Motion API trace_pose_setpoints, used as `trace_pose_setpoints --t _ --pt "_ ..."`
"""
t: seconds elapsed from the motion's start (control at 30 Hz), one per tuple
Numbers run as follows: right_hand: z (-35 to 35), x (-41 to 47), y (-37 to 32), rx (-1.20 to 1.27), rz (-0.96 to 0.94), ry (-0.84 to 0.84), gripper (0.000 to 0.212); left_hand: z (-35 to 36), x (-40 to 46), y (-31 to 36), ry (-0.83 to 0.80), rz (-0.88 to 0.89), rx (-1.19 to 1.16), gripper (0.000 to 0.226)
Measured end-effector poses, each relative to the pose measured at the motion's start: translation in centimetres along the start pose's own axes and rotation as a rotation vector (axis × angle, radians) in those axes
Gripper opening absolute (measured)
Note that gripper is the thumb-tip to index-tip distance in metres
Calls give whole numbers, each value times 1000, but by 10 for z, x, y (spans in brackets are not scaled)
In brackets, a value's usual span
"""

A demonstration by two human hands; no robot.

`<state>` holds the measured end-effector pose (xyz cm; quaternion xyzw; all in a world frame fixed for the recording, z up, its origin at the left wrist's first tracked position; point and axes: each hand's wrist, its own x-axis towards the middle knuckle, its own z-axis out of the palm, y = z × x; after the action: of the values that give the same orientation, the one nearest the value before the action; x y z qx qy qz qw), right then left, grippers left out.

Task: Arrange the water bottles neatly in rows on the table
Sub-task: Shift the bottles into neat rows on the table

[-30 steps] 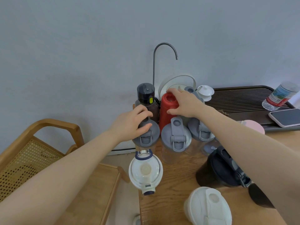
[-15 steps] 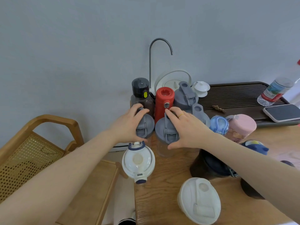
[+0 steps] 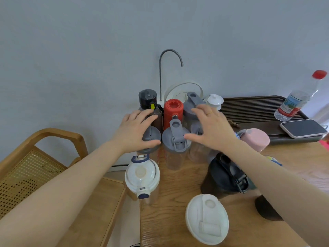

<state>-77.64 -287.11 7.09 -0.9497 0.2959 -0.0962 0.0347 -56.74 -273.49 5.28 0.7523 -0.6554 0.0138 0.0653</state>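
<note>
**Hands come off the grey lids**

Half a second ago the right hand [image 3: 212,130] lay flat on the middle grey-lid bottle [image 3: 175,139]. Now it has lifted up and slid to the right, and that lid shows in full. Its fingers [image 3: 201,111] are spread open and hold nothing. The left hand [image 3: 136,132] was curled on the left grey-lid bottle [image 3: 150,138]; now its fingers are looser and open, just resting over the lid, not gripping.

This looks like the two rows at the back are set: the black-cap bottle [image 3: 147,98], the red bottle [image 3: 173,109] and a tall grey bottle [image 3: 193,104] behind, the grey lids in front, all close together on the wooden surface [image 3: 170,202].

Nearer bottles still stand loose: the white-lid bottle [image 3: 142,175], the round white lid bottle [image 3: 207,218], the black shaker [image 3: 226,175] and the pink bottle [image 3: 254,139]. They likely come next.
</note>
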Motion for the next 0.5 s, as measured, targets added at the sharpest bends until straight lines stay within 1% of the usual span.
trace_pose_setpoints --t 0.03,0.07,0.1,0.13,0.17,0.23,0.3,0.4,0.5 --pt "-3 -1 10 15 109 40 83 -5 6 4 33 40 -13 89" --pt "-4 -2 19 13 205 23 81 -10 13 10 39 90 -23 85" --pt "-3 -2 25 2 271 -36 82 -13 20 17 12 136 -22 81" --pt "-1 -3 28 -7 297 -104 85 -15 28 27 -32 175 -5 80" --pt "2 -3 30 -4 297 -157 87 -15 34 37 -85 197 31 81" --pt "8 -1 31 19 271 -217 95 -11 43 56 -177 200 131 94" --pt "12 2 32 25 245 -245 103 -4 47 67 -218 183 202 102" --pt "12 4 34 -7 182 -253 100 3 48 70 -209 162 219 95" --pt "5 4 40 -130 8 -326 100 6 49 68 -218 183 225 84"
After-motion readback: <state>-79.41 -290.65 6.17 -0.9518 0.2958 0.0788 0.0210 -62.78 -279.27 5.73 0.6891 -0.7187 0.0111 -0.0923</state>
